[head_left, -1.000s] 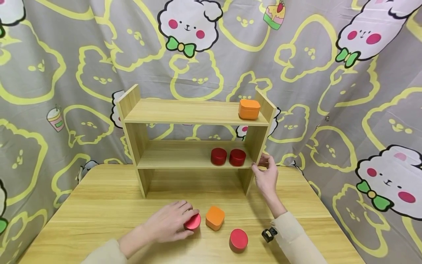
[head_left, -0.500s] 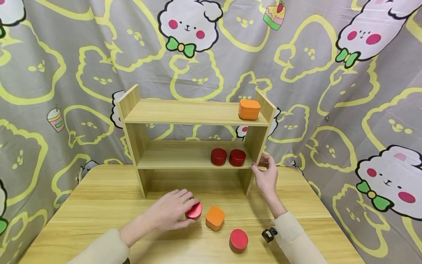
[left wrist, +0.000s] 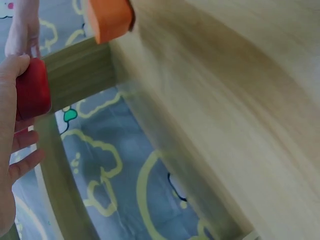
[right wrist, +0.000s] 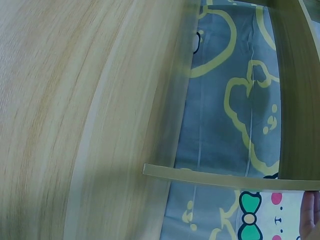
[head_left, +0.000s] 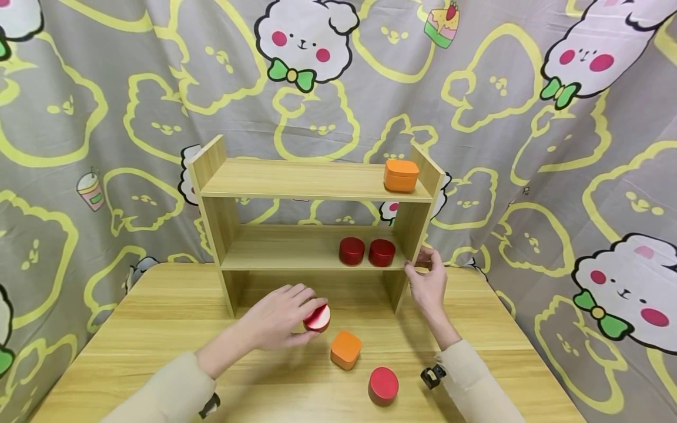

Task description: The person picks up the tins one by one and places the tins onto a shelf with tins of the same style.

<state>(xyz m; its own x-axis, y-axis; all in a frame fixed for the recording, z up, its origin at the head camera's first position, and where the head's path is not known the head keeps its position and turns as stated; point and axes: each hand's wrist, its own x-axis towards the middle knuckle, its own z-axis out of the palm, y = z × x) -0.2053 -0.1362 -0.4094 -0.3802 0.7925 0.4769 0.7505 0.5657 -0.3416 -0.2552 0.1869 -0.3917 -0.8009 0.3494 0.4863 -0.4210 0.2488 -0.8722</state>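
In the head view my left hand point(head_left: 282, 316) pinches a round red tin point(head_left: 318, 319) between thumb and fingers, in front of the wooden shelf point(head_left: 317, 191). The left wrist view shows that red tin point(left wrist: 34, 90) in the same hand point(left wrist: 11, 135), lifted off the table. My right hand point(head_left: 428, 281) grips the shelf's right side panel at the middle board, thumb on its front edge. Only a few of its fingers point(right wrist: 309, 215) show at the right wrist view's corner. An orange square tin point(head_left: 346, 350) and another red tin point(head_left: 383, 386) stand on the table.
Two dark red tins point(head_left: 351, 251) stand toward the right of the middle board. On the top board's right end sits an orange tin point(head_left: 401, 175). A patterned curtain point(head_left: 492, 135) hangs behind the wooden table point(head_left: 132, 335).
My left hand has raised the red tin off the table and carried it forward and slightly right, toward the shelf. The right hand stays on the side panel.
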